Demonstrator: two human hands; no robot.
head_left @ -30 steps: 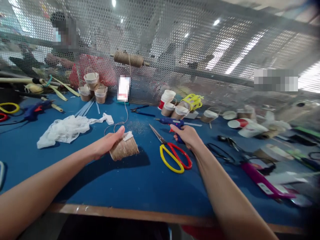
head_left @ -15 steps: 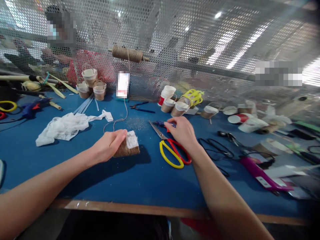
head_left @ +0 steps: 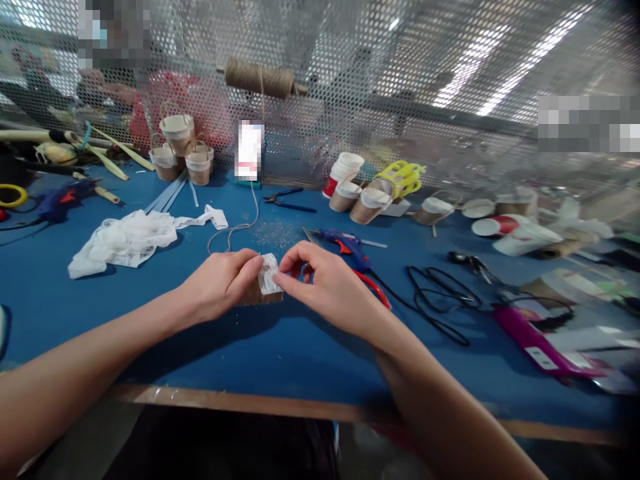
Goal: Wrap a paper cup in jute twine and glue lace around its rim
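My left hand [head_left: 220, 283] is wrapped round a small twine-covered cup [head_left: 261, 292] lying on its side on the blue table [head_left: 150, 327]. A strip of white lace [head_left: 269, 277] sits on the cup's rim. My right hand [head_left: 325, 287] pinches that lace with thumb and forefinger, right next to my left thumb. A strand of twine [head_left: 240, 230] runs from the cup up to a spool [head_left: 260, 78] on the mesh screen. The blue glue gun [head_left: 345, 241] lies just behind my right hand, and the red-and-yellow scissors [head_left: 373, 288] are mostly hidden under it.
White lace fabric [head_left: 125, 239] lies left. Finished twine cups [head_left: 183, 153] stand at the back left, paper cups [head_left: 357, 197] at the back centre. Black cable [head_left: 440, 300], a purple tool [head_left: 537, 340] and clutter fill the right. A person sits beyond the perforated screen [head_left: 350, 80].
My right hand let go of the glue gun, passed over the scissors and came left to pinch the lace on the cup. My left hand turned the cup down onto the table.
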